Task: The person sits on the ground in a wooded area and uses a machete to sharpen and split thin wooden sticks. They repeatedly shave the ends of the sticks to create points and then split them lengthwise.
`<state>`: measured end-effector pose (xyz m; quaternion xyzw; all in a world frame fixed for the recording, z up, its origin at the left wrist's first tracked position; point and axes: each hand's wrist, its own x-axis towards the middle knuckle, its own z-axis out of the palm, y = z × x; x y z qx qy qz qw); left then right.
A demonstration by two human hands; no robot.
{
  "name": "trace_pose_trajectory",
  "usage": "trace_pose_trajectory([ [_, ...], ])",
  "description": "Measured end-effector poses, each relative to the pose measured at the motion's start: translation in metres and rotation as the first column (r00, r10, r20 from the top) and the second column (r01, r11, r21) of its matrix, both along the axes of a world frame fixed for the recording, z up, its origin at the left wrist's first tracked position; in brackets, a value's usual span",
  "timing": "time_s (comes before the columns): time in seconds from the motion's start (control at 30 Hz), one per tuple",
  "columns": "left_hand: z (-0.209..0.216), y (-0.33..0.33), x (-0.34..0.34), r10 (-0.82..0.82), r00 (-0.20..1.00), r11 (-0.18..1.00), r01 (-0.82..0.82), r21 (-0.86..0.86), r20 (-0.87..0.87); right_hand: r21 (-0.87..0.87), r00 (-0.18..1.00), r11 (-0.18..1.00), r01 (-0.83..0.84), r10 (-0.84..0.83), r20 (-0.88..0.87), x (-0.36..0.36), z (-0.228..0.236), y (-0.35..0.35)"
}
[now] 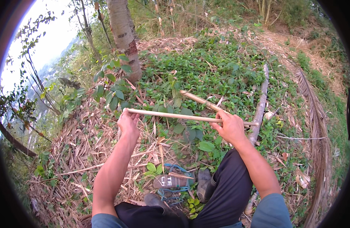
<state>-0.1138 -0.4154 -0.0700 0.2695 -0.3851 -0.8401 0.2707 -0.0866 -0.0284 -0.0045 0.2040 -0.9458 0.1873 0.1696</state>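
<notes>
A long, pale, peeled wooden stick (163,114) is held nearly level in front of me, its right end slightly lower. My left hand (128,123) is closed on its left end, between thumb and fingers. My right hand (230,126) is wrapped round it farther right, and a short length sticks out past the fist. A second, thicker light stick (199,99) slants from the leaves toward my right hand. Its near end is hidden behind that hand, so I cannot tell whether it is held or lies on the ground.
Between my dark boots (203,185) lies a brown sheath (165,181) with blue cord (175,167). A grey log (261,100) and a dry palm frond (315,121) lie to the right. A tree trunk (123,38) stands ahead left; dry leaves (80,146) cover the slope.
</notes>
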Motion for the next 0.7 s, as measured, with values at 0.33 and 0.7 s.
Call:
trace_pose_trajectory([
  [0.33,-0.114,-0.127,0.007,0.091,0.99,0.971,-0.112,0.21,0.106,0.122,0.961,0.962,-0.246,0.225,0.162,0.007,-0.011,-0.001],
  [0.7,-0.119,-0.116,0.017,-0.047,0.995,0.994,0.038,0.105,0.091,0.08,0.935,0.934,-0.348,0.351,-0.038,0.022,0.004,-0.032],
])
